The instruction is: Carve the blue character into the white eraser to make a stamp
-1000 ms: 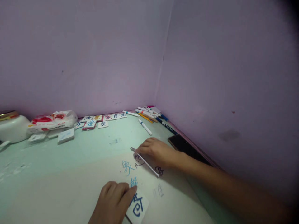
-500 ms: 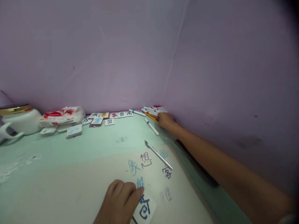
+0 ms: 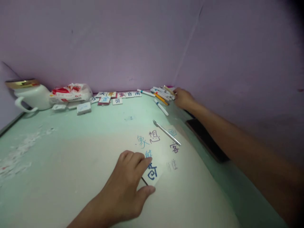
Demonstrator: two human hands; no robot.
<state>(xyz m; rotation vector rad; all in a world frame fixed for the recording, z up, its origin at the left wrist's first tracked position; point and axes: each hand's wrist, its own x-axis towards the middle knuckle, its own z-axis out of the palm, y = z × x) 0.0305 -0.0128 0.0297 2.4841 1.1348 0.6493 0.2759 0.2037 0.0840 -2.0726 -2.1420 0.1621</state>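
My left hand (image 3: 129, 180) grips a white card (image 3: 152, 173) with a dark blue Chinese character, fingertips at its far edge and thumb at its near corner. The card rests on a pale sheet (image 3: 99, 158) that has more characters in blue, purple and grey. Reaching to the back corner, my right hand (image 3: 184, 98) has curled fingers at the right end of a pile of white markers (image 3: 162, 92). What those fingers hold, if anything, is hidden. A silver craft knife (image 3: 167, 133) lies on the sheet between both hands.
Character cards (image 3: 117, 101) line the back wall. A pack of wipes (image 3: 71, 93), small white blocks (image 3: 84, 108) and a white lidded mug (image 3: 33, 96) stand at the left. Paper scraps (image 3: 21, 152) lie at far left. A dark flat object (image 3: 206, 139) lies under my right forearm.
The view has tilted down and turned slightly left. My right hand has shifted to the right end of the marker pile. My left thumb now shows at the card's near corner.
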